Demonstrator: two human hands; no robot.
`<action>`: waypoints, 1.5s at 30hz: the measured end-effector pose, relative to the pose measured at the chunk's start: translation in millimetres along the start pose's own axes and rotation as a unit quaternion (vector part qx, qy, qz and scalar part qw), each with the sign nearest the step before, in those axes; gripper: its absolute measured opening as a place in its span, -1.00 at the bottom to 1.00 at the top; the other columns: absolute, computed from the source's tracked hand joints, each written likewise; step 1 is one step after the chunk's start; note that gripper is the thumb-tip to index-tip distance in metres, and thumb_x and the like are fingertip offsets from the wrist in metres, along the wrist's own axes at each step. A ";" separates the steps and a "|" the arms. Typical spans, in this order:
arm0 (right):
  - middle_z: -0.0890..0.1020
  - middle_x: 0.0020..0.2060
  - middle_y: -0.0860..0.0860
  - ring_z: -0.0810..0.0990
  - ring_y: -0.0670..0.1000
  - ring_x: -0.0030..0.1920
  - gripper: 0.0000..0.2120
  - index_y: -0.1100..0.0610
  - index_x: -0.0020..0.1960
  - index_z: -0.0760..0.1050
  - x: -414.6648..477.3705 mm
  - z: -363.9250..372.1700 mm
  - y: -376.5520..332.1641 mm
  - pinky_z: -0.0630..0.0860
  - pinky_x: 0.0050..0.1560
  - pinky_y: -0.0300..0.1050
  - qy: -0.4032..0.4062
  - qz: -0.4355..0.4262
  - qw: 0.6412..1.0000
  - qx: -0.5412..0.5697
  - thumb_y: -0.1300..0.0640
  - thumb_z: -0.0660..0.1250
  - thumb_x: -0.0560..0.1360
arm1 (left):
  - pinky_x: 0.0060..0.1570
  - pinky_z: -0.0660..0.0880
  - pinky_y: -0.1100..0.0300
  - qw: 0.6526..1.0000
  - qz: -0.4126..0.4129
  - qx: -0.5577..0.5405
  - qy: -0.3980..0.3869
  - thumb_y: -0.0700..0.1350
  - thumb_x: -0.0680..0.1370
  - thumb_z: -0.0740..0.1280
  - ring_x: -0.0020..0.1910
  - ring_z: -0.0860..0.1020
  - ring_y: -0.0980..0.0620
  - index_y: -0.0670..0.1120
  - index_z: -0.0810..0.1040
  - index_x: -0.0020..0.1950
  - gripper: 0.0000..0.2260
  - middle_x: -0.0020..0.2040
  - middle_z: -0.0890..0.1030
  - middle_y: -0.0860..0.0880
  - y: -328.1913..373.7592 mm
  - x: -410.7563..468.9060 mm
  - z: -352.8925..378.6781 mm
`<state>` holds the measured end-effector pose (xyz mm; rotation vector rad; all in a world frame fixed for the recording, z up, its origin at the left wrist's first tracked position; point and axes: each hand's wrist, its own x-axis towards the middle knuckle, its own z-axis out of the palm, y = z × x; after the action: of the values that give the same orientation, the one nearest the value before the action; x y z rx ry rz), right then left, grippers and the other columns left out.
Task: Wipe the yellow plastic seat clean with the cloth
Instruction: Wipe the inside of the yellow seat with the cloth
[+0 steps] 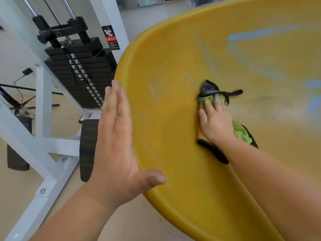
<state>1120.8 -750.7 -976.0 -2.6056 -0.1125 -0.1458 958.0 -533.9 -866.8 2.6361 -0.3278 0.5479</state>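
A large yellow plastic seat (173, 136) fills the right of the head view, its surface streaked with faint blue and white marks. My right hand (216, 121) presses flat on a green cloth with black trim (242, 132) in the middle of the seat, fingers spread and straight. My left hand (116, 136) lies against the seat's left rim with straight fingers, the thumb hooked over the edge onto the inner surface.
A white-framed gym machine with a black weight stack (81, 73) stands close on the left. A black ribbed footplate (88, 148) hangs just beside the seat's rim. Pale floor shows below.
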 end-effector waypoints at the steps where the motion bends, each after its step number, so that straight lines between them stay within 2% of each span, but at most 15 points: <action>1: 0.05 0.63 0.15 0.05 0.23 0.61 -0.42 0.06 0.60 0.19 -6.2 10.7 -14.4 0.10 0.56 0.16 0.003 -0.030 0.999 0.013 -0.18 -0.07 0.68 | 0.47 0.04 -0.33 1.000 0.004 -0.001 0.007 0.63 0.30 -0.19 0.60 -0.09 -0.18 -0.25 -0.10 0.58 0.16 0.61 -0.07 -0.21 1.7 0.2 -1.9; 4: 0.09 0.61 0.07 0.09 0.17 0.61 -0.33 0.05 0.58 0.24 -78.6 -0.4 -75.3 0.06 0.55 0.02 -0.017 -0.216 0.967 0.132 -0.30 -0.15 0.64 | 0.48 0.02 -0.32 0.999 0.022 -0.021 0.031 0.60 0.34 -0.19 0.60 -0.09 -0.20 -0.26 -0.09 0.57 0.12 0.60 -0.08 -0.22 5.6 2.7 -7.1; 6: -0.07 0.62 -0.15 -0.05 0.00 0.63 -0.48 -0.16 0.57 0.14 -125.5 -14.9 -77.6 -0.03 0.57 -0.09 -0.047 -0.318 0.926 0.197 -0.27 -0.15 0.68 | 0.51 -0.02 -0.25 0.998 0.036 -0.043 0.036 0.60 0.34 -0.18 0.60 -0.12 -0.17 -0.31 -0.09 0.57 0.14 0.61 -0.10 -0.22 9.3 3.7 -9.2; 9: -0.06 0.63 -0.12 -0.01 0.04 0.63 -0.60 -0.21 0.54 0.09 -136.3 -18.9 -59.3 0.12 0.54 0.11 -0.048 -0.405 0.892 0.196 -0.18 -0.09 0.71 | 0.52 -0.03 -0.24 0.996 0.043 -0.063 0.045 0.59 0.34 -0.18 0.60 -0.11 -0.16 -0.33 -0.10 0.57 0.15 0.61 -0.09 -0.22 8.6 4.5 -8.0; 13: 0.16 0.56 0.25 0.14 0.35 0.55 -0.47 0.09 0.54 0.23 -36.4 11.0 -66.5 0.17 0.44 0.49 0.070 -0.291 0.948 0.111 -0.16 -0.12 0.70 | 0.52 -0.04 -0.23 0.991 0.046 -0.108 0.061 0.59 0.35 -0.22 0.60 -0.07 -0.17 -0.36 -0.10 0.55 0.15 0.61 -0.07 -0.25 10.9 6.9 -5.3; 18: 0.04 0.62 0.21 0.01 0.26 0.61 -0.43 0.16 0.60 0.18 60.0 1.1 -118.2 0.01 0.58 0.15 0.116 -0.055 0.973 0.193 -0.08 0.00 0.67 | 0.52 -0.03 -0.24 0.991 0.050 -0.101 0.069 0.58 0.37 -0.17 0.60 -0.08 -0.19 -0.38 -0.08 0.54 0.14 0.60 -0.06 -0.27 9.2 6.3 -3.8; 21: 0.21 0.55 0.30 0.24 0.30 0.54 -0.44 0.25 0.51 0.35 -6.4 0.5 -145.5 0.18 0.54 0.11 0.139 -0.191 0.941 0.241 -0.07 0.06 0.65 | 0.51 -0.01 -0.26 0.994 0.052 -0.076 0.065 0.58 0.38 -0.11 0.59 -0.08 -0.21 -0.40 -0.05 0.53 0.15 0.59 -0.05 -0.29 5.9 5.7 -5.0; 24: 0.14 0.59 0.21 0.13 0.21 0.60 -0.53 0.16 0.53 0.28 -86.8 -0.7 -116.4 0.16 0.55 0.14 0.061 -0.370 0.893 0.247 -0.06 0.05 0.71 | 0.50 0.01 -0.30 0.994 0.053 -0.073 0.060 0.55 0.41 -0.03 0.59 -0.10 -0.22 -0.38 -0.03 0.54 0.11 0.60 -0.06 -0.28 6.3 5.3 -6.7; 26: 0.13 0.59 0.15 0.11 0.19 0.60 -0.58 0.09 0.49 0.31 -91.9 5.5 -76.1 0.20 0.53 0.20 0.045 -0.418 0.888 0.185 -0.08 0.02 0.72 | 0.50 0.02 -0.29 0.994 0.054 -0.070 0.064 0.51 0.43 0.02 0.60 -0.09 -0.21 -0.37 -0.03 0.55 0.07 0.60 -0.05 -0.28 5.9 5.1 -6.4; 29: 0.22 0.55 0.21 0.17 0.27 0.55 -0.48 0.10 0.49 0.36 -29.0 21.2 -31.2 0.20 0.45 0.45 0.065 -0.282 0.956 0.053 -0.18 -0.03 0.70 | 0.50 0.01 -0.27 0.994 0.058 -0.065 0.064 0.50 0.45 0.03 0.59 -0.08 -0.21 -0.37 -0.03 0.54 0.05 0.60 -0.04 -0.28 5.8 6.7 -5.8; 33: 0.03 0.63 0.18 0.02 0.26 0.61 -0.47 0.03 0.60 0.19 29.8 14.2 -46.1 0.01 0.58 0.17 0.049 -0.011 0.996 0.078 -0.13 0.04 0.68 | 0.52 -0.01 -0.22 0.994 0.045 -0.075 0.070 0.50 0.46 -0.01 0.60 -0.09 -0.19 -0.34 -0.04 0.56 0.03 0.60 -0.05 -0.26 5.8 7.0 -4.5; 36: 0.16 0.59 0.23 0.21 0.29 0.55 -0.44 0.09 0.56 0.30 -20.5 14.6 -95.1 0.15 0.55 0.11 0.070 -0.099 0.982 0.146 -0.13 0.04 0.63 | 0.52 0.02 -0.20 0.993 0.037 -0.067 0.084 0.45 0.49 0.04 0.60 -0.06 -0.18 -0.34 -0.01 0.56 -0.02 0.60 -0.01 -0.26 4.5 6.2 -2.6; 41: -0.02 0.62 -0.15 -0.11 -0.14 0.61 -0.50 -0.16 0.57 0.20 -134.5 -22.5 -77.9 -0.12 0.55 -0.26 -0.111 -0.301 0.925 0.203 -0.22 -0.07 0.67 | 0.52 0.04 -0.20 0.995 0.036 -0.037 0.088 0.19 0.46 0.29 0.60 -0.04 -0.20 -0.35 0.02 0.55 -0.11 0.59 0.01 -0.28 5.9 7.2 -3.6; 43: -0.06 0.62 -0.16 -0.15 -0.13 0.61 -0.48 -0.16 0.57 0.19 -130.5 -22.4 -33.7 -0.13 0.58 -0.17 -0.138 -0.316 0.933 0.102 -0.25 -0.14 0.67 | 0.54 -0.01 -0.14 0.997 0.032 -0.012 0.075 0.21 0.47 0.28 0.60 -0.07 -0.19 -0.32 0.02 0.56 -0.11 0.60 -0.01 -0.27 5.1 6.3 -6.1; 45: -0.08 0.60 -0.11 -0.11 0.00 0.63 -0.35 -0.14 0.59 0.16 -93.7 -12.5 22.7 -0.07 0.61 0.12 -0.116 -0.238 0.964 -0.040 -0.35 -0.25 0.61 | 0.56 -0.09 -0.05 0.998 0.024 0.030 0.050 0.26 0.47 0.27 0.60 -0.12 -0.16 -0.27 0.00 0.58 -0.09 0.61 -0.06 -0.24 5.7 5.0 -8.8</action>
<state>1029.4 -781.4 -988.4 -2.6173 -0.8316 -0.0119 957.8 -535.7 -855.3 2.6521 -0.3509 0.7125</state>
